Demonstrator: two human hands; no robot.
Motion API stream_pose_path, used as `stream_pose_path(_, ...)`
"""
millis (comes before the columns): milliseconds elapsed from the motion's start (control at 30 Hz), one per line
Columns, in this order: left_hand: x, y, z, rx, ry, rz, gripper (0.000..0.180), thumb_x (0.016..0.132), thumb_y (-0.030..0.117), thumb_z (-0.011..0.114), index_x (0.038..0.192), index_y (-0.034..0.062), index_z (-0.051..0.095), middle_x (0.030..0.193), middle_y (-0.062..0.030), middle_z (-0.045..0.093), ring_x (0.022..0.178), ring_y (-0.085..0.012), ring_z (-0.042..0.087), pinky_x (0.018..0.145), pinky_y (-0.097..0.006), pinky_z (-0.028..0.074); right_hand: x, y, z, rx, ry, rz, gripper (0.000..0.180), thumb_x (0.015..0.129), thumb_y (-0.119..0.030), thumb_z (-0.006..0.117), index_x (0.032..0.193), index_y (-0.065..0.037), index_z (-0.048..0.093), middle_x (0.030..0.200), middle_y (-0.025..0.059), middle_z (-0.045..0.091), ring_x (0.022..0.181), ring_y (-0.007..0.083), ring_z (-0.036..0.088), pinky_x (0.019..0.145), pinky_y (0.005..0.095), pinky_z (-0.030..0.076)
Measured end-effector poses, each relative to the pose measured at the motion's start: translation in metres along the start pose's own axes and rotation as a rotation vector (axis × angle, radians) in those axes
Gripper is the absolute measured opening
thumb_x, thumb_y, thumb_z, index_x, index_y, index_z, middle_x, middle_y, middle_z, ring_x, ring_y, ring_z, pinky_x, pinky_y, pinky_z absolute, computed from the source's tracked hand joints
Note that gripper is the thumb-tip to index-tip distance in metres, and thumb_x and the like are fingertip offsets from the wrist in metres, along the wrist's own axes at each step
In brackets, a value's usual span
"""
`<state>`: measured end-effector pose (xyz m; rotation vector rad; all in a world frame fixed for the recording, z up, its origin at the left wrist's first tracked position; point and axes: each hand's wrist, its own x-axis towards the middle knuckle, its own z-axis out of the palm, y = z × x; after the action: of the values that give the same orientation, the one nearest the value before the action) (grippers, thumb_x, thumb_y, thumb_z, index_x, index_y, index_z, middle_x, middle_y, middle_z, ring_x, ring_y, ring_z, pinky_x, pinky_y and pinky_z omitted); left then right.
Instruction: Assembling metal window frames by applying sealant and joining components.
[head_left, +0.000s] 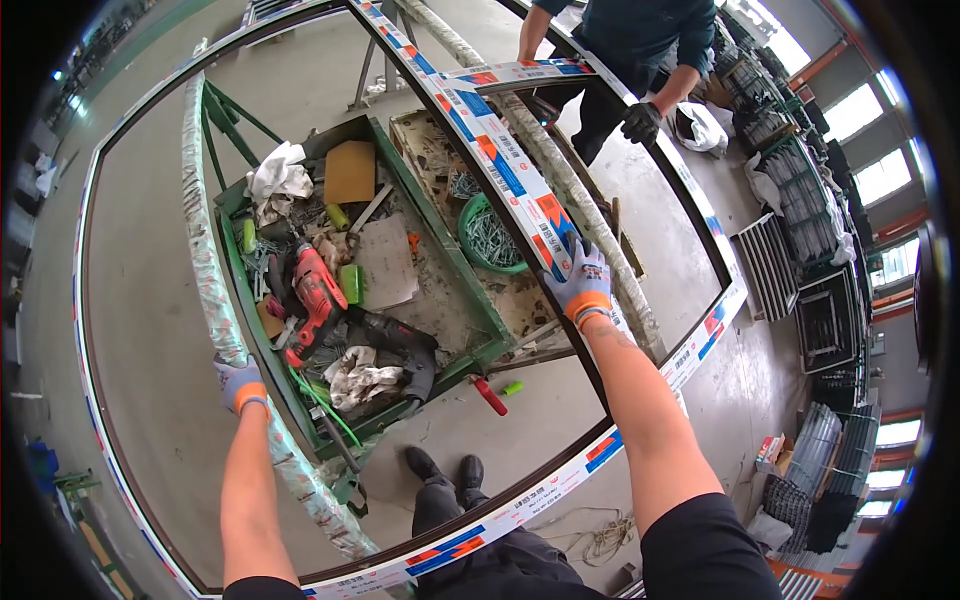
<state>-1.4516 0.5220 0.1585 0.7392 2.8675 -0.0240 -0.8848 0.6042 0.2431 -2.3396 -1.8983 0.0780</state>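
Note:
A large window frame (520,190), covered in printed blue, orange and white protective film, lies across padded supports in front of me. My right hand (583,280), in a grey glove with an orange cuff, grips its middle bar. On the left, my left hand (240,385), gloved alike, is closed over the stand's rail (208,260), which is wrapped in plastic. Below the frame, a green-edged tray (450,270) holds a red power drill (318,290), a black power tool (390,340), white rags (365,378) and cardboard (350,172).
Across the frame a co-worker (640,40) stands with a black-gloved hand (641,123) on its far bar. A green basket of screws (490,235) sits right of the tray. A red-handled tool (490,396) is near my feet. Metal profiles (815,450) and racks line the right side.

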Motion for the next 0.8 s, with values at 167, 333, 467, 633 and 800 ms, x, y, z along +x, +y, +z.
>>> stream_pose_path(167,0.027,-0.028,0.008,-0.046,0.051,-0.011,0.093,0.081,0.053,0.064,0.151,0.0061,0.024,0.14,-0.0186,0.051,0.122,-0.0339,0.055,0.099,-0.045,0.046,0.004,-0.013,0.008,0.011,0.018,-0.046,0.089,0.071,-0.048,0.076,0.143,-0.009,0.041,0.137,0.025,0.046,0.124,0.0408,0.047,0.105,0.0465,0.039)
stream_pose_path(333,0.011,-0.012,0.015,-0.102,0.078,0.032,0.09,0.078,0.049,0.067,0.147,0.0037,0.03,0.138,-0.0192,0.052,0.121,-0.0323,0.056,0.1,-0.045,0.045,0.0,0.004,0.006,-0.049,-0.017,0.015,0.095,0.068,-0.05,0.076,0.142,-0.002,0.041,0.138,0.0254,0.046,0.126,0.0395,0.046,0.107,0.0453,0.038)
stream_pose_path(467,0.011,-0.018,0.011,-0.137,0.116,0.039,0.089,0.078,0.046,0.069,0.145,-0.0002,0.032,0.138,-0.0194,0.052,0.122,-0.0328,0.055,0.1,-0.044,0.045,-0.004,-0.004,0.005,-0.021,-0.02,0.008,0.093,0.069,-0.048,0.076,0.141,-0.001,0.042,0.139,0.0247,0.045,0.127,0.0393,0.044,0.107,0.0465,0.037)
stream_pose_path(633,0.014,-0.022,0.008,-0.162,0.102,0.051,0.09,0.078,0.045,0.069,0.145,-0.0014,0.033,0.14,-0.0197,0.05,0.123,-0.033,0.054,0.1,-0.043,0.045,-0.002,-0.011,0.002,0.012,-0.021,0.002,0.09,0.07,-0.046,0.076,0.141,-0.002,0.042,0.141,0.0242,0.043,0.128,0.0394,0.043,0.107,0.0472,0.036)
stream_pose_path(800,0.013,-0.017,0.008,-0.183,0.066,0.042,0.09,0.078,0.046,0.069,0.145,-0.0014,0.032,0.141,-0.0196,0.05,0.123,-0.0329,0.054,0.1,-0.043,0.045,0.0,-0.006,0.006,-0.034,-0.012,0.022,0.09,0.07,-0.046,0.076,0.141,-0.004,0.042,0.141,0.0241,0.042,0.128,0.0394,0.043,0.107,0.0472,0.036)
